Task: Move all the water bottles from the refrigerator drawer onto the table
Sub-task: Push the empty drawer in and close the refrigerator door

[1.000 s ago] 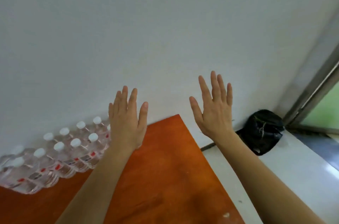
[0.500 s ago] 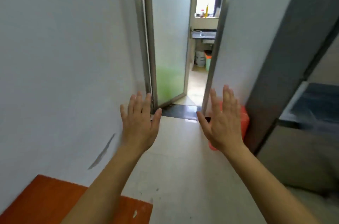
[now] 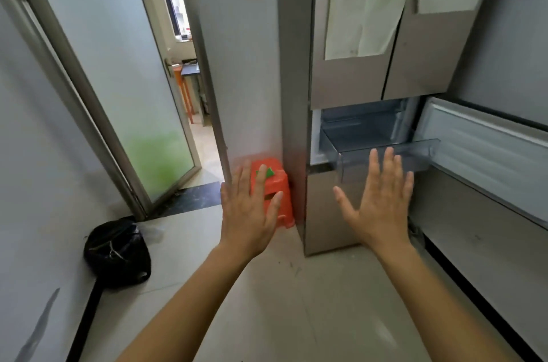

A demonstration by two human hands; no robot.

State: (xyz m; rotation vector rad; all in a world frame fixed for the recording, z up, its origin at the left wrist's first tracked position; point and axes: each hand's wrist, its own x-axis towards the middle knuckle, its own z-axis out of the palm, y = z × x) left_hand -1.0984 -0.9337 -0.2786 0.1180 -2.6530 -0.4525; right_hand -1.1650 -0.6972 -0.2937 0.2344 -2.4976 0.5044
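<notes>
I face a grey refrigerator with its lower right door swung open. A clear plastic drawer is pulled out of the lower compartment, and I see no bottles in the part that shows. My left hand is raised flat with fingers apart, in front of an orange stool. My right hand is also spread and holds nothing, just in front of the drawer's front wall. The table and the water bottles are out of view.
A small orange plastic stool stands on the floor left of the refrigerator. A black bag lies by the left wall. A frosted glass door stands open onto another room. Pale tiled floor lies between me and the refrigerator.
My view has swung right, from the orange table with the bottles, past the doorway, to the refrigerator. Both hands stay raised and spread the whole time.
</notes>
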